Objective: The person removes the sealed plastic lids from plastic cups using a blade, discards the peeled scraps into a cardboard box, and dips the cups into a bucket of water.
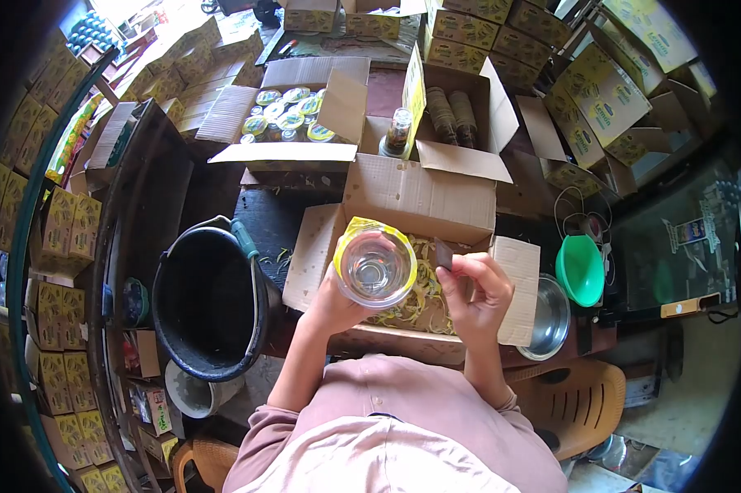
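My left hand (335,302) is wrapped round a clear plastic cup (376,269) with yellow film at its rim, tilted so that I look in at its round end. Just right of it, my right hand (479,297) pinches a small flat dark piece (443,254) between thumb and fingers; it may be a blade, but I cannot tell. The dark piece is apart from the cup. Both hands are above an open cardboard box (420,191), where thin yellow film strips (426,306) lie in a tangle.
Behind stand a box of sealed cups (288,123) and a box with dark stacked rolls (489,107), a stack of cups (397,131) between them. A black bucket (210,361) is on the left; a green bowl (580,271) and a metal bowl (551,320) are on the right.
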### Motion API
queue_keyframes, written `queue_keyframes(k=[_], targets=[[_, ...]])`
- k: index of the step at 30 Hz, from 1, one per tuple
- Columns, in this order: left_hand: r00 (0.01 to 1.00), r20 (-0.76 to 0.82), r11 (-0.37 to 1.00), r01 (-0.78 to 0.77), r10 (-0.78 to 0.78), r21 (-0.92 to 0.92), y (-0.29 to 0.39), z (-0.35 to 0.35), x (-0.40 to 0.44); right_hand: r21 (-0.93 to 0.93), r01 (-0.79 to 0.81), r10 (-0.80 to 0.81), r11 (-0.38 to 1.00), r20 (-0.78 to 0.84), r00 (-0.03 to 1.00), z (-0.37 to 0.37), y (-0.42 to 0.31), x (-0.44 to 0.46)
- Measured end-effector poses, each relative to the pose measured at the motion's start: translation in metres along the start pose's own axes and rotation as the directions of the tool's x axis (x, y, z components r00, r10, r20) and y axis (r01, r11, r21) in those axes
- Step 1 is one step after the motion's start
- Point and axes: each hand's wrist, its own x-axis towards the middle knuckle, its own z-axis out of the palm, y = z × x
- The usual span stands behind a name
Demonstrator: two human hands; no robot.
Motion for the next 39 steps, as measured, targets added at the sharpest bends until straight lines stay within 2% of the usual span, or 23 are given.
queue_keyframes(k=[5, 9, 12, 18, 21, 24, 29, 34, 39], targets=[[0.999, 0.042, 0.985, -0.010, 0.018, -0.172, -0.006, -0.001, -0.005, -0.033, 0.027, -0.027, 0.999, -0.007, 1.000, 0.010, -0.002, -0.002], [0.996, 0.039, 0.957, 0.089, -0.081, -0.278, -0.008, 0.001, -0.008, -0.034, 0.024, -0.025, 0.999, -0.007, 1.000, 0.011, 0.001, 0.000], [0.998, -0.027, 0.972, 0.049, -0.056, -0.231, -0.007, 0.006, -0.008, -0.032, 0.018, -0.019, 0.999, -0.015, 1.000, 0.011, 0.001, 0.000], [0.999, 0.031, 0.996, 0.043, -0.040, -0.084, -0.009, 0.004, -0.011, -0.049, 0.056, -0.059, 0.997, -0.060, 0.996, 0.016, -0.007, -0.004], [0.999, -0.019, 0.992, 0.026, -0.029, -0.121, -0.004, 0.008, -0.010, -0.127, 0.137, -0.151, 0.982, -0.111, 0.982, 0.022, -0.011, -0.007], [0.998, 0.002, 0.997, -0.059, 0.059, 0.059, -0.008, 0.009, -0.011, -0.134, 0.174, -0.191, 0.976, -0.128, 0.973, 0.027, -0.013, -0.007], [0.994, 0.056, 0.934, -0.109, 0.096, 0.341, -0.007, 0.006, -0.014, -0.160, 0.220, -0.244, 0.962, -0.158, 0.957, 0.033, -0.012, -0.007], [0.995, -0.003, 0.961, -0.098, 0.103, 0.260, -0.009, 0.008, -0.013, -0.175, 0.235, -0.262, 0.956, -0.156, 0.952, 0.035, -0.009, -0.006], [0.991, 0.000, 0.912, -0.120, 0.131, 0.392, -0.002, 0.006, -0.012, -0.212, 0.249, -0.288, 0.945, -0.178, 0.941, 0.036, -0.011, -0.005]])
